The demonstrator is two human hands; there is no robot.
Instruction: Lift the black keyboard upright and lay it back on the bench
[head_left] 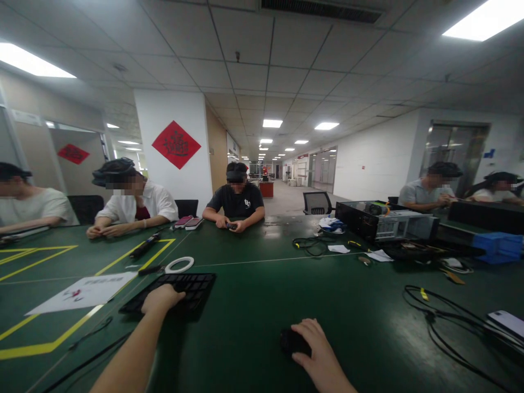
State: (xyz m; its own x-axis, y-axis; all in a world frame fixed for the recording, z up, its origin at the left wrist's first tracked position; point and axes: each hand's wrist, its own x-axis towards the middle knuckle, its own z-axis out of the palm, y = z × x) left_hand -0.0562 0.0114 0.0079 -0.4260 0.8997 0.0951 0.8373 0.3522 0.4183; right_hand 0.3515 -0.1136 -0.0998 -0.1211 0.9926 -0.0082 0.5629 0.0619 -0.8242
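Note:
My left hand point(162, 298) rests over a flat black slab point(200, 292) marked with a grid of squares. Whether that slab is a keyboard or a tray with compartments, I cannot tell. The fingers of this hand are curled and partly hidden; a dark bit shows by the thumb, too unclear to name. On the right, my right hand point(314, 349) curves around a small black rounded object like a computer mouse point(293, 343), thumb on the near side and fingers on the far side. It sits on the green table point(237, 333).
Beyond the slab lie a white ring point(179, 265) and a printed sheet point(84, 293). An open computer case point(385, 222), a blue bin point(497, 247), black cables point(438, 322) and a phone point(507, 323) are on the right. Several people sit around the table, one person point(235, 202) opposite.

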